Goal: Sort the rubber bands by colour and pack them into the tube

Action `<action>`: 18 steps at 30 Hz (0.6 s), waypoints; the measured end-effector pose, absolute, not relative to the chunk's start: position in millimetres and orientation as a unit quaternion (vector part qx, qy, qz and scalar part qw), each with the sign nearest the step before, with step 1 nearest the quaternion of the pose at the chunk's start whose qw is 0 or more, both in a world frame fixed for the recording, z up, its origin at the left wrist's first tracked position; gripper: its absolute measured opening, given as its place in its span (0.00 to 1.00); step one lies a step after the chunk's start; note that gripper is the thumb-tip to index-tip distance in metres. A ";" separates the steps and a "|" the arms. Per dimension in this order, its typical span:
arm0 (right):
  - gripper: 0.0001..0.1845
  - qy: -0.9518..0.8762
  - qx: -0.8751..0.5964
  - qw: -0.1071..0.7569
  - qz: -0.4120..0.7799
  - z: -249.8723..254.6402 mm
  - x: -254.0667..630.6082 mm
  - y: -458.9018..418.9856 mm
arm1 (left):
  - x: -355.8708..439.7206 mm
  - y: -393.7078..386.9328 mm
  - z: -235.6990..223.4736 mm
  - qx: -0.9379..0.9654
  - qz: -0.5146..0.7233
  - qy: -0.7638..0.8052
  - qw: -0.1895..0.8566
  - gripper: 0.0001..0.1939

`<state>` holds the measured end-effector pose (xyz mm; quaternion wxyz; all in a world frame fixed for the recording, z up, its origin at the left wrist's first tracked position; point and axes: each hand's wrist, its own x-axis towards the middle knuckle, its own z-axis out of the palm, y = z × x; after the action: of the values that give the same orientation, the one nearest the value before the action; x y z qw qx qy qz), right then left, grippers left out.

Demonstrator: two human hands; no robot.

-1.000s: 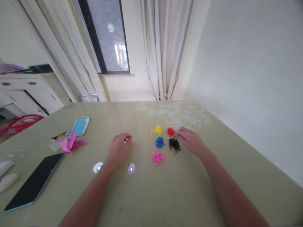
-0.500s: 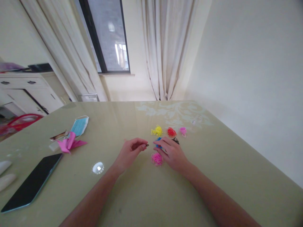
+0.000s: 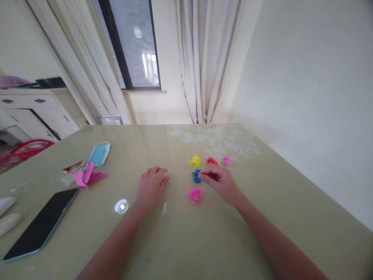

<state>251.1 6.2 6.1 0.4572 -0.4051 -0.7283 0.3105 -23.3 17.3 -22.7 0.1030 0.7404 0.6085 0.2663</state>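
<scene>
My right hand (image 3: 223, 182) pinches a small black rubber band (image 3: 195, 174) between thumb and fingertips, right at the heap of blue rubber bands (image 3: 196, 178). Below that lies a heap of pink rubber bands (image 3: 195, 196). Yellow rubber bands (image 3: 194, 160) and red rubber bands (image 3: 212, 160) sit just beyond my fingers, the red ones partly covered. Black bands seen earlier are hidden by my right hand. Resting palm down on the table, my left hand (image 3: 151, 186) holds nothing, its fingers loosely bent and apart.
A small pink cup (image 3: 226, 161) stands behind my right hand. On the left of the table (image 3: 175, 241) lie a black tablet (image 3: 40, 223), a pink folded paper shape (image 3: 89, 175), a blue face mask (image 3: 99, 155) and a shiny round object (image 3: 121, 206).
The black band has gone from my left hand's fingertips and one is now in my right hand. My left hand moved left and flattened down; my right hand shifted slightly right.
</scene>
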 end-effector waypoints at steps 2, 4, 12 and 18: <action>0.16 -0.713 -0.405 0.461 0.339 10.1 258.0 9.0 | -32.4 22.0 -27.6 0.745 0.210 0.630 0.059 0.15; 0.18 -0.701 -0.409 0.465 0.355 12.8 263.0 10.7 | -37.5 26.4 -32.0 0.752 0.191 0.627 0.067 0.14; 0.18 -0.703 -0.444 0.423 0.361 22.7 293.2 21.1 | -36.2 30.6 -33.6 0.761 0.196 0.615 0.064 0.11; 0.16 -0.756 -0.527 0.276 0.272 19.1 325.8 32.7 | -33.0 29.3 -31.5 0.747 0.256 0.613 0.034 0.11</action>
<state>325.8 32.7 19.1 0.2762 -0.5273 -0.7562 0.2718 -33.0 29.3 -31.5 0.0342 0.7468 0.6129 0.2559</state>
